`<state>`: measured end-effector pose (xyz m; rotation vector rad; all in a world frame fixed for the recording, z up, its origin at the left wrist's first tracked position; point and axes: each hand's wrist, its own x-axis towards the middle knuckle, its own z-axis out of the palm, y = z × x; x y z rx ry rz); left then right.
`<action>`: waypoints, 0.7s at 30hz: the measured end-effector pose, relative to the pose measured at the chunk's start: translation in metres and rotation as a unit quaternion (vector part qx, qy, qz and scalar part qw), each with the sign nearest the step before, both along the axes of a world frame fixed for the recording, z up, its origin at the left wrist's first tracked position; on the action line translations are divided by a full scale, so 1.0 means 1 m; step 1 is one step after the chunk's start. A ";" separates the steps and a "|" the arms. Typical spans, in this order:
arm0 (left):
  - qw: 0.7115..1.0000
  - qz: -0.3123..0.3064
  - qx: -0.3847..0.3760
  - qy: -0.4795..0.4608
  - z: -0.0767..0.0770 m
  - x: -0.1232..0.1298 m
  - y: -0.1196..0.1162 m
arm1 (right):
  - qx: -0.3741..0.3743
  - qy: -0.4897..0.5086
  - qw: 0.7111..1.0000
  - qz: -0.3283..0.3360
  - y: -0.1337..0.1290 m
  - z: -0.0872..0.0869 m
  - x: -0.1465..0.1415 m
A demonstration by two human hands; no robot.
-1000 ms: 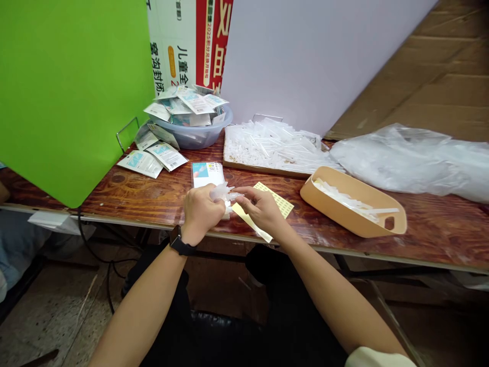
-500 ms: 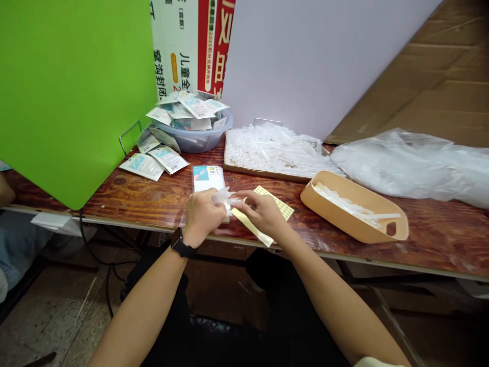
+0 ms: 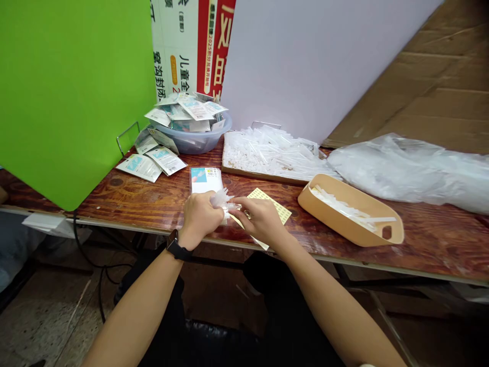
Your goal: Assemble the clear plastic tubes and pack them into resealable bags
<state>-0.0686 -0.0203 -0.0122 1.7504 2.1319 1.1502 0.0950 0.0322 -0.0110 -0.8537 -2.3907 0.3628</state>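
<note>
Left hand [image 3: 198, 220] curls shut around a clear plastic piece [image 3: 220, 200], and right hand [image 3: 260, 221] sits close beside it, its fingers pinching the piece's tip. The two hands are nearly touching above the wooden desk [image 3: 114, 196], at the lower edge of a printed packet [image 3: 205, 179]. The right hand lies over a yellow sticker sheet [image 3: 269, 206]. Fingers hide most of the plastic, so its shape and how many pieces there are cannot be made out. A tan tray [image 3: 351, 211] holding clear tubes lies to the right.
</note>
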 end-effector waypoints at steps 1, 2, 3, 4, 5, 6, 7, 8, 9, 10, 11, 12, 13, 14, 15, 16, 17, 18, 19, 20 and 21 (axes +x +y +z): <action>1.000 -0.002 0.004 0.016 0.000 0.000 0.000 | -0.040 0.001 0.999 0.006 0.000 0.000 -0.001; 1.000 -0.004 0.009 0.025 0.000 0.000 0.000 | -0.096 0.006 0.995 0.014 0.000 -0.001 -0.002; 1.000 -0.005 0.010 0.023 0.000 0.000 0.000 | -0.147 0.017 0.989 0.020 0.001 -0.001 -0.003; 1.000 -0.004 0.007 0.009 0.000 -0.001 0.000 | -0.177 0.032 0.984 0.019 0.001 -0.001 -0.003; 1.000 -0.003 0.000 -0.011 0.000 -0.001 0.001 | -0.175 0.044 0.983 0.014 0.001 -0.002 -0.003; 0.999 -0.002 -0.009 -0.031 0.000 -0.002 0.001 | -0.140 0.047 0.989 0.008 0.001 -0.002 -0.002; 0.999 -0.003 -0.020 -0.048 0.000 -0.002 0.001 | -0.082 0.039 0.996 0.005 0.001 -0.002 -0.001; 0.998 -0.004 -0.031 -0.057 0.001 -0.002 0.002 | -0.018 0.018 1.000 0.008 0.000 -0.002 0.000; 0.998 -0.006 -0.039 -0.056 0.001 -0.002 0.002 | 0.036 -0.010 0.999 0.015 -0.001 -0.002 0.000; 0.998 -0.007 -0.041 -0.046 0.001 -0.002 0.002 | 0.073 -0.036 0.997 0.020 -0.002 -0.003 0.000; 0.999 -0.006 -0.039 -0.028 0.001 -0.002 0.001 | 0.088 -0.053 0.995 0.017 -0.003 -0.003 -0.001; 0.999 -0.002 -0.033 -0.004 0.001 -0.002 0.001 | 0.082 -0.057 0.995 0.006 -0.004 -0.004 -0.002; 0.999 0.003 -0.025 0.020 0.001 -0.002 0.000 | 0.057 -0.049 0.997 -0.007 -0.005 -0.005 -0.004; 0.999 0.009 -0.016 0.042 0.000 -0.001 0.000 | 0.017 -0.032 0.999 -0.016 -0.006 -0.005 -0.006; 0.998 0.015 -0.006 0.060 0.000 -0.001 -0.001 | -0.031 -0.009 0.999 -0.019 -0.007 -0.006 -0.008; 0.997 0.019 0.004 0.076 -0.001 -0.001 -0.001 | -0.082 0.018 0.996 -0.017 -0.007 -0.006 -0.010; 0.996 0.022 0.016 0.090 -0.002 0.000 -0.002 | -0.131 0.045 0.990 -0.010 -0.007 -0.006 -0.011; 0.994 0.024 0.030 0.103 -0.002 0.000 -0.003 | -0.176 0.069 0.982 -0.002 -0.007 -0.007 -0.012; 0.992 0.024 0.046 0.116 -0.003 0.000 -0.003 | -0.217 0.090 0.972 0.009 -0.007 -0.007 -0.013; 0.990 0.022 0.064 0.127 -0.004 0.000 -0.003 | -0.258 0.108 0.960 0.020 -0.007 -0.007 -0.014; 0.987 0.019 0.087 0.137 -0.004 0.000 -0.004 | -0.298 0.122 0.946 0.032 -0.008 -0.007 -0.014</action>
